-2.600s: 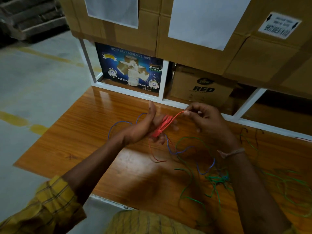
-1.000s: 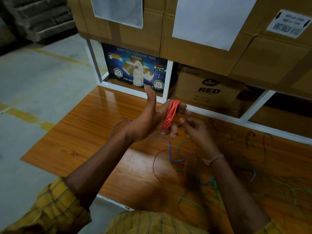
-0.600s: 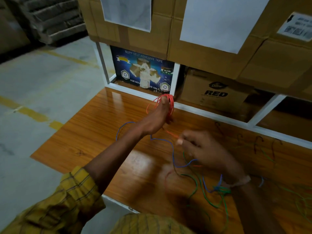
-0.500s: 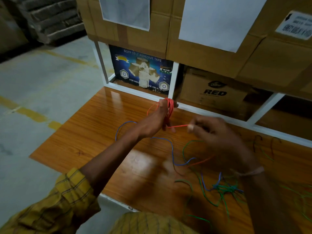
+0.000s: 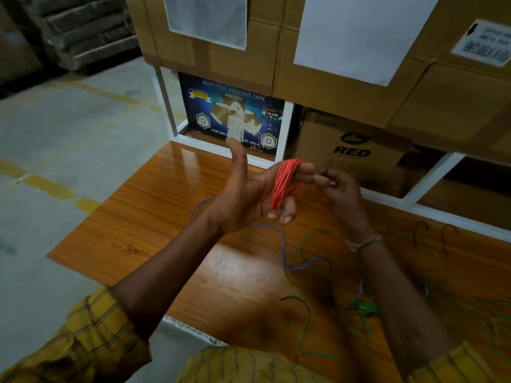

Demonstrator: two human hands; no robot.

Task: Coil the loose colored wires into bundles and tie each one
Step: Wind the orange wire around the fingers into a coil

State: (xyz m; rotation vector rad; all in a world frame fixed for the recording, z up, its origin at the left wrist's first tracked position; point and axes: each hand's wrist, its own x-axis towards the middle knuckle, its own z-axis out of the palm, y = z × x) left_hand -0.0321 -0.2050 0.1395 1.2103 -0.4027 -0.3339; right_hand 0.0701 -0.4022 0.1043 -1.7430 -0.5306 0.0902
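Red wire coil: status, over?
Red wire coil wound round fingers of left hand. Right hand pinches it. Untied. Blue wire, green wires loose on table.

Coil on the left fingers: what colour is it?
The coil is orange-red, in the head view.

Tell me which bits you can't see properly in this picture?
All in the head view:
- Loose end of the red wire coil: hidden behind the left hand and its fingers.
- Right hand fingertips: tucked behind the coil, so what they hold is unclear.
- White label at top right: blurred, unreadable, cut by the edge.
- Green wires: dim, and they run off the right edge.
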